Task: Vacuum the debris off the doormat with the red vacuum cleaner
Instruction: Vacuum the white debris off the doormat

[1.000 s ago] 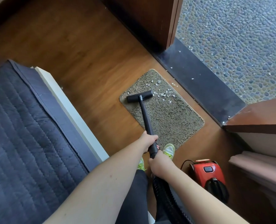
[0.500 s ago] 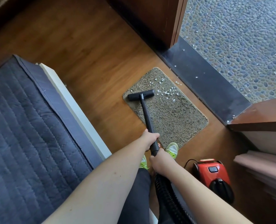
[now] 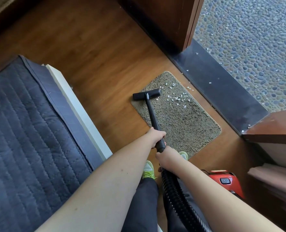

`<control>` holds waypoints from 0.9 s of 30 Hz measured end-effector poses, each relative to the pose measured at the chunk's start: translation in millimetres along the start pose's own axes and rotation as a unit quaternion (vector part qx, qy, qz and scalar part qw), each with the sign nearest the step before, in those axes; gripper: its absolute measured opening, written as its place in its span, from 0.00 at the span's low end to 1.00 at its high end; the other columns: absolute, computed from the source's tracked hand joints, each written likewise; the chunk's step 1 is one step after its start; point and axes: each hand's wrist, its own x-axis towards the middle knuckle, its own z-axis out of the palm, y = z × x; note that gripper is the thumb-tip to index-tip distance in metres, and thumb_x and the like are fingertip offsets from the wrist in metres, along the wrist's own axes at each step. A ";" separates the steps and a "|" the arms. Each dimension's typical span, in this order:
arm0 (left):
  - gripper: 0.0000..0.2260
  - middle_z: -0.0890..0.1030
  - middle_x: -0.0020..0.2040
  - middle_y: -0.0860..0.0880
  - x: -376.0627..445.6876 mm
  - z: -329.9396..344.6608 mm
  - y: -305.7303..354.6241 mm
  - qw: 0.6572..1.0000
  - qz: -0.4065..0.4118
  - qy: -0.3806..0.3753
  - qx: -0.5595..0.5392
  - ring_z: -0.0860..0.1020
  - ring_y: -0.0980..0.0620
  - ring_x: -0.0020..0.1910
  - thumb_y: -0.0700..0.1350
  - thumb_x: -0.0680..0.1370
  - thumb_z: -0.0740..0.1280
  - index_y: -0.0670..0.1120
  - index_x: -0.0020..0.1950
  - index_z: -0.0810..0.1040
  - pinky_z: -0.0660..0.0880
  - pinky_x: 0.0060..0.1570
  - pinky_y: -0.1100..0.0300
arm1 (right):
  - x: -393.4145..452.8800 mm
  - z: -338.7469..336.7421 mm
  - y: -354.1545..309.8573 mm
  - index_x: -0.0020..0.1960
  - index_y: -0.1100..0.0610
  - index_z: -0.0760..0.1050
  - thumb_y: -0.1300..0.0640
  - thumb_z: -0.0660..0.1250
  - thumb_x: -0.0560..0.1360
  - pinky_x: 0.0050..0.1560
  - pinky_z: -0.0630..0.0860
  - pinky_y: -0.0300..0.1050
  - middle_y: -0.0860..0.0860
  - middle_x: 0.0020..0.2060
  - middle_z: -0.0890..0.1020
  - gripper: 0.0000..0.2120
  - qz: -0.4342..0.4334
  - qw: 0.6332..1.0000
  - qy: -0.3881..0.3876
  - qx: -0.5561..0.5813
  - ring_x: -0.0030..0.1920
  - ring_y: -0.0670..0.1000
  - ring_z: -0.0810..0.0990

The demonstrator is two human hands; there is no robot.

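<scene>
The person stands at the near end of the doormat (image 3: 180, 118), both hands on the black wand (image 3: 151, 113) of the vacuum. The left hand (image 3: 155, 136) is wrapped round the wand further down its length, a closed grip with the fingers curled about the tube. The right hand (image 3: 164, 156) holds the wand's upper end just behind it, where the ribbed black hose (image 3: 175, 196) joins; its grip is likewise closed round the tube, the two hands nearly touching.

The floor head (image 3: 146, 94) lies flat on the mat's far left corner, its left end overhanging the edge onto the wooden floor (image 3: 92, 52). Just to the right of the head, white debris (image 3: 177, 97) is scattered over the far part of the mat, with a few flecks beyond it on the floor and the dark threshold (image 3: 222, 91). The nearer part of the mat looks free of flecks, though the pile is coarse and small bits could be lost in it.

The red vacuum cleaner (image 3: 226, 183) sits on the floor to the person's right, partly hidden by the right forearm. Two yellow-green shoes (image 3: 148, 169) show near the mat's near edge. A bed with a dark quilted cover (image 3: 25, 131) fills the left side.
</scene>
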 end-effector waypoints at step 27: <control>0.37 0.75 0.55 0.39 1.6 50.6 -20.1 0.999 0.004 -0.040 0.022 0.80 0.44 0.33 0.40 0.75 0.67 0.50 0.79 0.52 0.82 0.32 0.53 | -2.0 4.5 49.1 0.71 0.60 0.62 0.54 0.59 0.80 0.55 0.73 0.45 0.59 0.62 0.76 0.22 0.030 0.997 0.047 -0.052 0.60 0.59 0.78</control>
